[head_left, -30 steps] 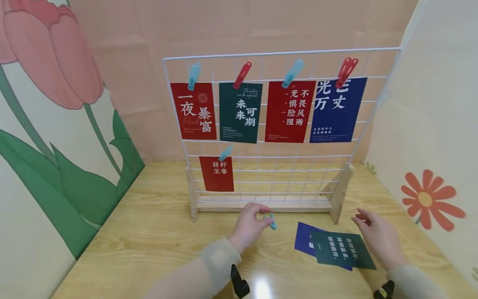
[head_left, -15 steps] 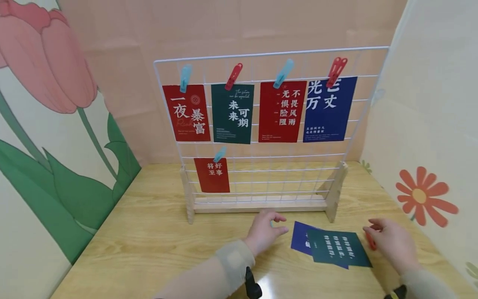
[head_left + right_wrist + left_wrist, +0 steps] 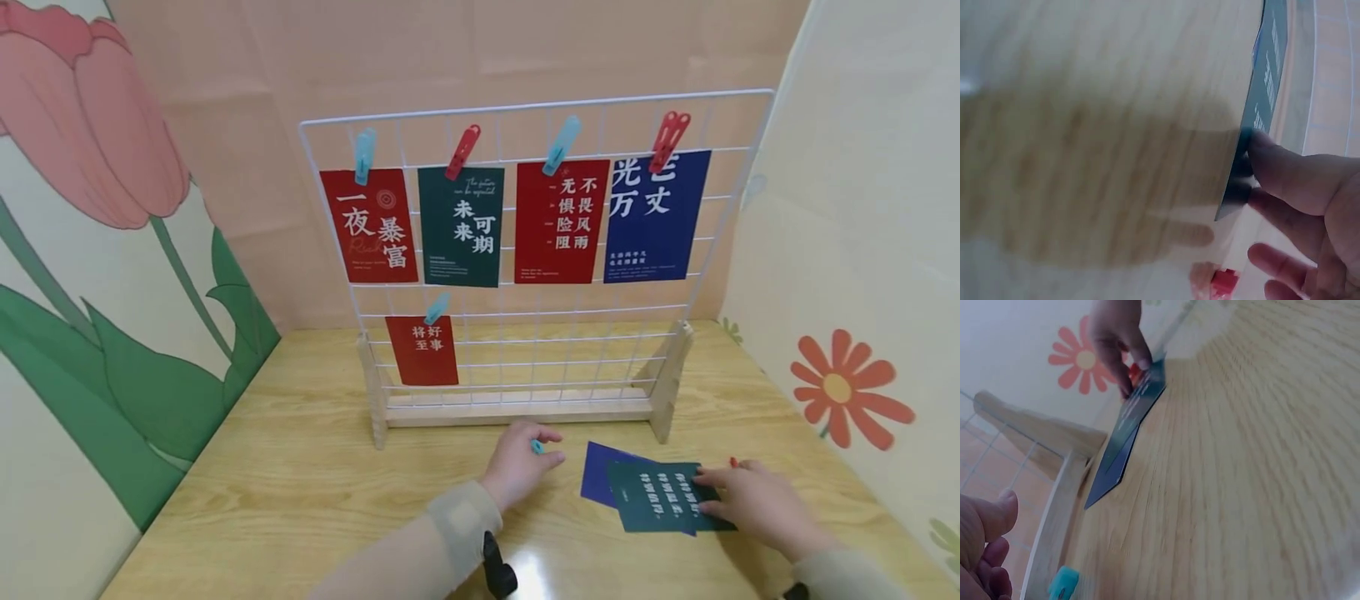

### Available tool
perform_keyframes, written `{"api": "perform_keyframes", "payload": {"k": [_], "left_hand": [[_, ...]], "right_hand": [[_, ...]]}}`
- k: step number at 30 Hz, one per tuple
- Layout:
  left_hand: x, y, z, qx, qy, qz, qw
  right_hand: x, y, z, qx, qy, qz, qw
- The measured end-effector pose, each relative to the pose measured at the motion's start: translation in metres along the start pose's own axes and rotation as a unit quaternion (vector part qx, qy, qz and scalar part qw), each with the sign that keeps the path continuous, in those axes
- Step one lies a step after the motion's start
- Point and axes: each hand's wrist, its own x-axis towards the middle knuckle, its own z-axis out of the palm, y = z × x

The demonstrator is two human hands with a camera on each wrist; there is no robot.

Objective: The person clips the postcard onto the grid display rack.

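My left hand (image 3: 517, 465) hovers over the table at the rack's front, thumb and index finger apart. Just by its fingers is a teal clip (image 3: 1063, 584), which the left wrist view shows near the rack's base. My right hand (image 3: 757, 504) is over the right end of a green card (image 3: 652, 497) with white characters, its thumb and index fingertips touching the card a little apart. Partly under that card lies a dark blue card (image 3: 597, 475). Beyond the right hand a red clip (image 3: 1224, 284) sits on the table.
A white wire grid rack (image 3: 537, 107) on wooden feet stands behind the hands. Clips hold a row of cards along its top and a small red card (image 3: 423, 358) lower left. Walls with a tulip and a red flower (image 3: 840, 387) flank the wooden table (image 3: 300, 467).
My left hand's thumb and index finger have spread, leaving the teal clip. My right hand showed a red clip by its fingers, then moved left onto the green card, which has turned slightly.
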Motion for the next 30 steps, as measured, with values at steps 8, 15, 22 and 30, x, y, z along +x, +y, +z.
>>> {"api": "perform_keyframes", "payload": {"k": [8, 15, 22, 30], "left_hand": [[0.006, -0.009, -0.015, -0.015, 0.014, -0.015, 0.9997], [0.014, -0.020, -0.029, 0.000, 0.048, 0.002, 0.9989], [0.025, -0.030, -0.034, 0.088, 0.027, 0.009, 0.9957], [0.037, -0.032, -0.031, 0.353, -0.021, 0.122, 0.9274]], "right_hand": [[0.004, -0.018, -0.003, 0.000, 0.006, -0.084, 0.996], [0.007, -0.031, 0.000, 0.027, 0.035, -0.203, 0.978], [0.012, -0.040, 0.003, 0.034, 0.028, -0.245, 0.969], [0.014, -0.041, -0.008, 0.149, -0.015, -0.147, 0.978]]}}
